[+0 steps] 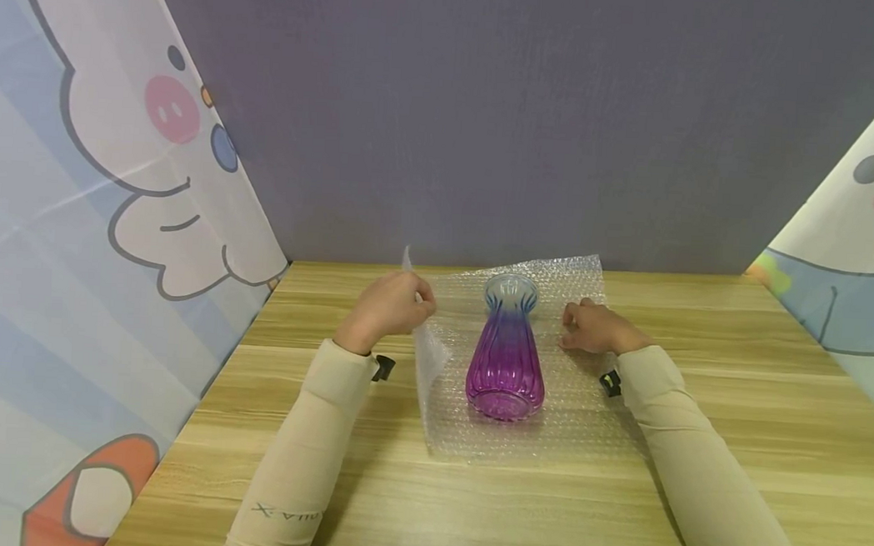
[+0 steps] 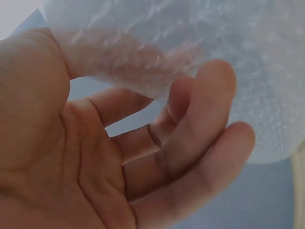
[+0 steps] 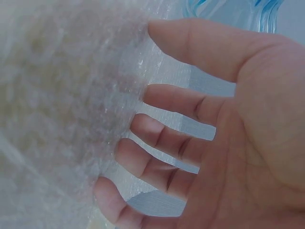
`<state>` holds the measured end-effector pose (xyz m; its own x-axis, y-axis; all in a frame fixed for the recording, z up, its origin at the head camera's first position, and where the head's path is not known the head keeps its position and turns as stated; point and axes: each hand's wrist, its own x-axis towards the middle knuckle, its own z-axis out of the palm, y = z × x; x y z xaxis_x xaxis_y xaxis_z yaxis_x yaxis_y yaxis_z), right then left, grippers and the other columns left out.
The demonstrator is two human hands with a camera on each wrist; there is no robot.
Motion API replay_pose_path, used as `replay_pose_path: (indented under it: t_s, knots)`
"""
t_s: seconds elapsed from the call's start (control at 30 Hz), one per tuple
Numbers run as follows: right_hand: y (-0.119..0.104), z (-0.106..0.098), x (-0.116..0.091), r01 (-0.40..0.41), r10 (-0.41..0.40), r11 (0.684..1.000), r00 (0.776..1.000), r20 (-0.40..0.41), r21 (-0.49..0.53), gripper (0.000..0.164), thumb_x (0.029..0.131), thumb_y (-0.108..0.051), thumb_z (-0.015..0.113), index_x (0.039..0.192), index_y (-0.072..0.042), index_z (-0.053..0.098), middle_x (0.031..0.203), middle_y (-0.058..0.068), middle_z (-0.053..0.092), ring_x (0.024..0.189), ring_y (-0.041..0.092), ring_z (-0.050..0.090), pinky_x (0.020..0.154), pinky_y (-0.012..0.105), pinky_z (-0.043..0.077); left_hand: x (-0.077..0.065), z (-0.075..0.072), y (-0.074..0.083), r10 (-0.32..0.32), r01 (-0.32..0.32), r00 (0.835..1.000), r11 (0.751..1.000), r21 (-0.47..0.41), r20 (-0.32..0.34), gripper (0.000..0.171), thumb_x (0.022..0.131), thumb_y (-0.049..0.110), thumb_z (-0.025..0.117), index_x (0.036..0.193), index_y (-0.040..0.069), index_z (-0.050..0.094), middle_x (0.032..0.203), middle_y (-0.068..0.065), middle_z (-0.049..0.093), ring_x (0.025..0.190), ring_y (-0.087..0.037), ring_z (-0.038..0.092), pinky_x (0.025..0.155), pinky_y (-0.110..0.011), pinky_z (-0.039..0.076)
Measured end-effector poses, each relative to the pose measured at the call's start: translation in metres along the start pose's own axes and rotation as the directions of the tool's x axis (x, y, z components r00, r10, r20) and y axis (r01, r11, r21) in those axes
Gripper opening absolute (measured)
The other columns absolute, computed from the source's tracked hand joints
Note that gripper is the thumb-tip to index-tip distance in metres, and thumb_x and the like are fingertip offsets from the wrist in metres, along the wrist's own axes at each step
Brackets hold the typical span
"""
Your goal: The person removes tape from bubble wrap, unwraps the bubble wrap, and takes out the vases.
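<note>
A glass vase [image 1: 507,352], purple at the base and fading through blue to a clear rim, lies on its side on a sheet of bubble wrap [image 1: 465,433]. Its mouth points toward the back wall. My left hand [image 1: 393,308] pinches the sheet's left edge and holds it raised; in the left wrist view the bubble wrap [image 2: 267,105] passes between thumb and curled fingers. To the right of the vase, my right hand [image 1: 599,326] rests its spread fingertips [image 3: 107,195] against the bubble wrap, thumb apart from the other fingers.
The wood-grain table [image 1: 247,428] extends around the sheet. A grey wall [image 1: 454,115] rises along its back edge. Cartoon-printed curtains stand at the left [image 1: 94,227] and the right [image 1: 864,291]. Each wrist wears a small black device.
</note>
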<state>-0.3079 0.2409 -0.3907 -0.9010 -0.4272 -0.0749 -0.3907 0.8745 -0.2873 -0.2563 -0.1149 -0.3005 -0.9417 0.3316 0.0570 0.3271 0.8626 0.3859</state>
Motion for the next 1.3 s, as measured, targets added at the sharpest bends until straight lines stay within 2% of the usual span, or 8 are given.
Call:
replay_pose_path:
  t_s: [0.17, 0.3, 0.37, 0.53, 0.63, 0.97, 1.17, 1.3]
  knots:
    - [0.0, 0.0, 0.0, 0.004, -0.004, 1.0, 1.0, 0.001, 0.0, 0.038, 0.089, -0.026, 0.076, 0.11, 0.002, 0.062, 0.097, 0.016, 0.057, 0.087, 0.032, 0.061, 0.083, 0.054, 0.055, 0.001, -0.001, -0.003, -0.024, 0.024, 0.999, 1.0, -0.013, 0.027, 0.025, 0.099, 0.026, 0.058, 0.108, 0.015, 0.079, 0.105, -0.005, 0.075, 0.074, -0.015, 0.068, 0.089, -0.043, 0.054]
    - [-0.001, -0.001, -0.001, 0.003, -0.003, 1.0, 1.0, 0.004, 0.002, 0.038, 0.089, -0.026, 0.076, 0.11, 0.002, 0.062, 0.097, 0.016, 0.056, 0.087, 0.033, 0.061, 0.081, 0.053, 0.055, 0.002, 0.0, -0.007, -0.023, 0.023, 0.999, 1.0, -0.001, 0.03, 0.026, 0.099, 0.026, 0.059, 0.114, 0.014, 0.077, 0.107, -0.005, 0.073, 0.072, -0.016, 0.061, 0.088, -0.043, 0.052]
    - [-0.001, -0.001, -0.001, 0.0, 0.0, 1.0, 1.0, 0.006, 0.002, 0.038, 0.089, -0.026, 0.076, 0.111, 0.002, 0.062, 0.097, 0.016, 0.056, 0.088, 0.033, 0.061, 0.081, 0.053, 0.055, 0.004, 0.001, -0.009, -0.031, 0.031, 0.999, 1.0, 0.004, 0.034, 0.028, 0.099, 0.027, 0.059, 0.118, 0.015, 0.074, 0.1, -0.004, 0.071, 0.069, -0.017, 0.056, 0.083, -0.041, 0.051]
    - [-0.002, -0.001, -0.002, -0.002, 0.002, 1.0, 1.0, 0.008, 0.004, 0.038, 0.089, -0.026, 0.075, 0.111, 0.002, 0.062, 0.097, 0.016, 0.056, 0.088, 0.033, 0.061, 0.081, 0.053, 0.055, 0.006, 0.001, -0.014, -0.048, 0.048, 0.998, 0.999, 0.006, 0.047, 0.03, 0.099, 0.027, 0.056, 0.124, 0.015, 0.07, 0.07, 0.001, 0.054, 0.061, -0.014, 0.047, 0.07, -0.035, 0.046]
    - [-0.002, -0.002, -0.002, -0.001, 0.001, 1.0, 1.0, 0.007, 0.006, 0.038, 0.089, -0.026, 0.075, 0.111, 0.002, 0.062, 0.097, 0.017, 0.056, 0.088, 0.034, 0.061, 0.081, 0.054, 0.055, 0.007, 0.0, -0.018, -0.048, 0.048, 0.998, 0.999, 0.004, 0.044, 0.031, 0.099, 0.026, 0.055, 0.124, 0.015, 0.069, 0.068, 0.002, 0.051, 0.062, -0.015, 0.047, 0.071, -0.035, 0.046]
    - [-0.001, -0.001, -0.001, 0.005, -0.005, 1.0, 1.0, 0.0, 0.005, 0.037, 0.088, -0.026, 0.075, 0.109, 0.001, 0.062, 0.096, 0.016, 0.056, 0.087, 0.032, 0.06, 0.08, 0.052, 0.055, 0.009, 0.0, -0.03, -0.074, 0.074, 0.997, 0.997, -0.017, 0.034, 0.029, 0.102, 0.026, 0.054, 0.123, 0.014, 0.069, 0.085, -0.004, 0.063, 0.069, -0.016, 0.051, 0.071, -0.036, 0.046]
    - [-0.001, -0.001, -0.001, 0.004, -0.004, 1.0, 1.0, -0.005, 0.007, 0.037, 0.088, -0.026, 0.075, 0.109, 0.001, 0.062, 0.096, 0.016, 0.056, 0.086, 0.033, 0.06, 0.079, 0.052, 0.054, 0.01, -0.004, -0.036, -0.072, 0.072, 0.997, 0.997, -0.008, 0.033, 0.031, 0.104, 0.024, 0.051, 0.124, 0.011, 0.071, 0.112, -0.01, 0.07, 0.081, -0.02, 0.056, 0.081, -0.041, 0.05]
    - [0.0, 0.0, 0.0, 0.002, -0.002, 1.0, 1.0, -0.003, 0.0, 0.037, 0.088, -0.026, 0.075, 0.109, 0.001, 0.062, 0.096, 0.016, 0.056, 0.086, 0.033, 0.06, 0.079, 0.052, 0.054, 0.01, -0.006, -0.042, -0.063, 0.063, 0.997, 0.998, -0.017, 0.042, 0.033, 0.105, 0.021, 0.048, 0.125, 0.009, 0.071, 0.126, -0.012, 0.069, 0.077, -0.019, 0.052, 0.083, -0.04, 0.048]
